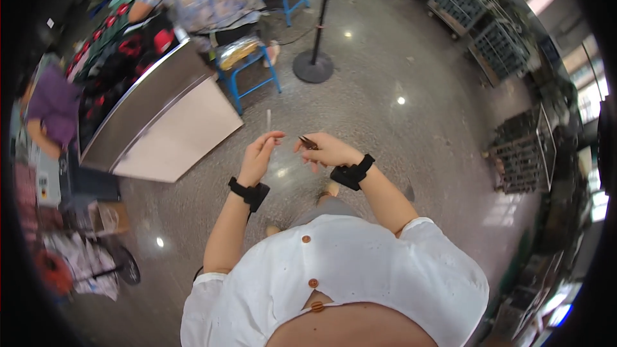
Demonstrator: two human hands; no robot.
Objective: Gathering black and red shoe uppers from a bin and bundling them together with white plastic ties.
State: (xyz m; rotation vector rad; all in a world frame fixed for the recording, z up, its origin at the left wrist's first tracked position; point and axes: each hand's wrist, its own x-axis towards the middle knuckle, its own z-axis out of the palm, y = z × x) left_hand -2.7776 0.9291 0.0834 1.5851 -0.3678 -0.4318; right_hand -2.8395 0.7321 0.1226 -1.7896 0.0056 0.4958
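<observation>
My left hand (258, 154) is in front of my body with its thumb and fingers drawn together. Just beyond its fingertips a narrow white strip (268, 119) shows. Whether the hand holds that strip cannot be made out. A short distance to the right, my right hand (329, 151) grips small dark thread snips (310, 144), their pointed tip directed toward the left hand. The two hands are apart. Both wrists wear black straps with a dark block.
At the left a metal-edged worktable (186, 115) carries dark and red items; people sit or stand beside it. A blue stool (250, 74) and an orange fan on a black stand (313, 67) are ahead. Wheeled cage carts (501, 51) line the right. A cardboard box (108, 218) sits left.
</observation>
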